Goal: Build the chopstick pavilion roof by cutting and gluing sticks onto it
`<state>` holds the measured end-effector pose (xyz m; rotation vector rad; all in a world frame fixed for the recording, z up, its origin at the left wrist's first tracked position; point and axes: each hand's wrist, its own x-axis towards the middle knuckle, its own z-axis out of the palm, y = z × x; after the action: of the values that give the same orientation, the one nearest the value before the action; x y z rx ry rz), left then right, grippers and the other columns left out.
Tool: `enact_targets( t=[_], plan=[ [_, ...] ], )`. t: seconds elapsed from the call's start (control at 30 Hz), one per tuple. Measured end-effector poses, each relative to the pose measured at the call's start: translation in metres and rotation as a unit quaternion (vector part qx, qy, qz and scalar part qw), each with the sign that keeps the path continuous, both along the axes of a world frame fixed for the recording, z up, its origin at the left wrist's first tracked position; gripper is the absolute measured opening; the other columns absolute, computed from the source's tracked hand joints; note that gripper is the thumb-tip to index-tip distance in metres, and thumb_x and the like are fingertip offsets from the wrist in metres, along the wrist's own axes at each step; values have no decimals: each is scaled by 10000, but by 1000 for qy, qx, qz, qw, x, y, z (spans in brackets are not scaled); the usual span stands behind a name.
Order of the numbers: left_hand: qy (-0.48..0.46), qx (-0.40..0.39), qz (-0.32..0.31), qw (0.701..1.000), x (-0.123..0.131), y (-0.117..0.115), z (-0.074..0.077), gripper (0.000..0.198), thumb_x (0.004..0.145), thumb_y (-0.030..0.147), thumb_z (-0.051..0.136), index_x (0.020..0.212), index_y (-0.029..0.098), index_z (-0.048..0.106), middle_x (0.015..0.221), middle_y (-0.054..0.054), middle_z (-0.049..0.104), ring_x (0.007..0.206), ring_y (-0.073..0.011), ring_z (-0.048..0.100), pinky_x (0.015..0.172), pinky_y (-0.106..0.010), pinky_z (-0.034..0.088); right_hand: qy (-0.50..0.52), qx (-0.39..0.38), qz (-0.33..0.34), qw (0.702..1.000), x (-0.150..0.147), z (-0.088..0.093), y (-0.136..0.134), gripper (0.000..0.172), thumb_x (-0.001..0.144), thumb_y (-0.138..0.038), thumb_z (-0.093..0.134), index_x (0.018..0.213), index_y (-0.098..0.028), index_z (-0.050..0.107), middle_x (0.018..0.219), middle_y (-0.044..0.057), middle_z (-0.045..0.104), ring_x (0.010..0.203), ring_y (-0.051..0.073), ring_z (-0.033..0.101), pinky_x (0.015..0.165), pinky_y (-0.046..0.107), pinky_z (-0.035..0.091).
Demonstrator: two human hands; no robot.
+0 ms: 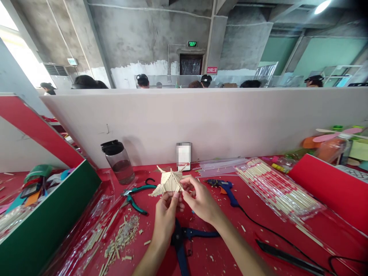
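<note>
A small model of pale wooden sticks (170,181), with a sloped roof-like shape, is held up over the red table. My left hand (168,209) grips its lower edge between thumb and fingers. At its right side, the fingers of my right hand (198,195) are pinched close together against the sticks; whether they hold a separate small piece is too small to tell. Below my hands lies a dark blue cutter tool (179,239). Teal-handled pliers (132,195) rest to the left, and a blue glue gun (227,188) lies to the right.
A lidded bottle (119,165) and a phone (184,156) stand near the white partition (201,122). Bagged sticks (278,188) lie right, cut scraps (123,235) left. A green-sided box (57,218) and a red panel (330,191) flank the table. A black cable crosses the right.
</note>
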<state>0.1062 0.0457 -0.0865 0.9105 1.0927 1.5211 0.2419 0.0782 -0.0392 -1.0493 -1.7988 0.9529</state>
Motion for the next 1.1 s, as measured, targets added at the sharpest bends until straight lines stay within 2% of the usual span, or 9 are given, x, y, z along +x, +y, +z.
enact_targets(
  t=[0.27, 0.47, 0.63, 0.8, 1.1],
  plan=[
    [3, -19, 12, 1000, 0, 1, 3, 460, 756, 569, 791, 860, 133, 685, 616, -6, 674, 536, -127, 592, 531, -209, 476, -3, 8, -2, 1000, -4, -5, -2, 176, 894, -178, 561, 1057, -230, 602, 952, 13, 686, 859, 186, 658, 717, 284, 498],
    [9, -20, 17, 1000, 1, 0, 3, 425, 799, 551, 759, 868, 139, 676, 605, 4, 661, 537, -120, 580, 523, -194, 443, -5, 9, -13, 1000, -4, -5, -1, 177, 894, -189, 561, 1061, -228, 605, 958, 21, 689, 873, 197, 662, 733, 294, 505],
    [22, -14, 23, 999, 0, 0, 4, 419, 801, 547, 755, 848, 138, 674, 600, 3, 650, 543, -124, 572, 541, -204, 440, 10, 9, -33, 999, -8, -6, 3, 60, 912, -270, 598, 943, -220, 607, 916, 24, 701, 851, 205, 679, 741, 305, 508],
    [42, -8, 27, 999, -1, 1, 2, 403, 828, 538, 730, 843, 141, 668, 614, 0, 643, 568, -133, 570, 555, -211, 440, 14, -6, -66, 998, -15, -8, 5, 84, 892, -290, 622, 855, -220, 596, 831, 17, 708, 764, 209, 685, 702, 311, 500],
    [19, -9, 29, 999, -2, 2, -2, 431, 799, 555, 751, 866, 138, 669, 615, 3, 636, 551, -133, 565, 538, -214, 441, 10, -15, -88, 996, -18, -8, 6, 99, 868, -287, 622, 803, -216, 599, 791, 21, 708, 758, 222, 682, 721, 328, 493]
  ],
)
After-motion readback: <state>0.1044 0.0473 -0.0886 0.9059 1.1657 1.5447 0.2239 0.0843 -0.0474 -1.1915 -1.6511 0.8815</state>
